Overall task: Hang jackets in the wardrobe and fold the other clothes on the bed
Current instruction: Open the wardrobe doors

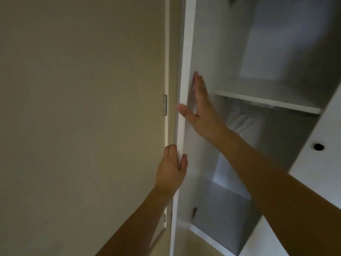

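Observation:
The white wardrobe stands open in front of me. Its left door is swung out and seen almost edge-on. My left hand grips the door's front edge low down, fingers behind it and thumb on the near side. Higher up, my right hand presses flat against the door's inner face with straight fingers, the thumb reaching across the edge. A pale garment hangs under the shelf inside, partly hidden by my right forearm. No jacket is in either hand.
A beige room door with a metal hinge fills the left side, close to the wardrobe door. The wardrobe's right door, with a dark round hole, stands at the right. The wardrobe's floor panel shows below.

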Demonstrator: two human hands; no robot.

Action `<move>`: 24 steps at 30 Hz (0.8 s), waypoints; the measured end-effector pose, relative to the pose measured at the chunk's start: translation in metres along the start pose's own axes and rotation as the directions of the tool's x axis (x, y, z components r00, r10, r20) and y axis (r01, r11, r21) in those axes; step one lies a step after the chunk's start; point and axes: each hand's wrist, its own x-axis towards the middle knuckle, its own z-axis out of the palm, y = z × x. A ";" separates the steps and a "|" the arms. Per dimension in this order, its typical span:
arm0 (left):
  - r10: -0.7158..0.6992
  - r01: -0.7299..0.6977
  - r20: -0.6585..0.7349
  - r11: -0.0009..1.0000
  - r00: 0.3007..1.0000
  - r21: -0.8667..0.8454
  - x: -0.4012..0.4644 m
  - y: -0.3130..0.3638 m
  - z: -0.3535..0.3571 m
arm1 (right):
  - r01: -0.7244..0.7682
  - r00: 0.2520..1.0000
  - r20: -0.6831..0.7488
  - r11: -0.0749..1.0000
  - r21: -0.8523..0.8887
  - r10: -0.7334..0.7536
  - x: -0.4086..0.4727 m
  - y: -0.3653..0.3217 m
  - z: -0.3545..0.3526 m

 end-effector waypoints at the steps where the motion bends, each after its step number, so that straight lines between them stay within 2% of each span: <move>1: -0.044 0.044 0.016 0.999 0.999 -0.011 0.007 -0.007 -0.010 | 0.004 1.000 -0.012 1.000 -0.006 -0.004 0.008 -0.003 0.014; 5: -0.151 0.151 0.022 0.988 0.988 -0.019 0.036 -0.034 -0.039 | -0.006 0.998 -0.070 0.993 -0.119 -0.002 0.038 -0.011 0.063; 8: -0.174 0.175 0.025 0.984 0.984 -0.020 0.051 -0.048 -0.047 | -0.056 0.992 -0.122 0.980 -0.190 0.033 0.053 -0.015 0.083; 10: -0.183 0.184 0.046 0.983 0.982 -0.025 0.054 -0.052 -0.049 | -0.048 0.994 -0.105 0.985 -0.166 0.031 0.055 -0.015 0.082; 12: -0.204 0.205 0.037 0.978 0.978 -0.032 0.052 -0.048 -0.046 | -0.040 0.998 -0.043 0.997 -0.063 0.037 0.050 -0.009 0.067; 13: -0.211 0.211 -0.011 0.977 0.977 -0.022 0.048 -0.041 -0.044 | -0.046 0.999 -0.006 0.999 -0.017 0.046 0.045 -0.003 0.054; 15: -0.137 0.159 -0.248 0.985 0.959 0.070 0.039 -0.022 -0.034 | -0.062 0.998 0.022 0.997 -0.048 0.063 0.031 0.018 0.016; 17: 0.053 0.036 -0.450 0.982 0.891 0.187 0.035 0.009 -0.017 | -0.094 0.995 -0.055 0.980 -0.176 0.085 0.015 0.045 -0.033; 18: 0.150 -0.057 -0.467 0.977 0.871 0.207 0.036 0.028 -0.006 | -0.129 0.989 -0.104 0.960 -0.249 0.106 0.007 0.060 -0.061; 21: 0.314 -0.273 -0.329 0.948 0.891 0.166 0.049 0.088 0.042 | -0.275 0.959 -0.203 0.813 -0.512 0.197 -0.012 0.098 -0.144; 24: 0.232 -0.231 -0.105 0.973 0.967 0.018 0.063 0.143 0.096 | -0.397 0.918 -0.304 0.612 -0.684 0.255 -0.029 0.128 -0.217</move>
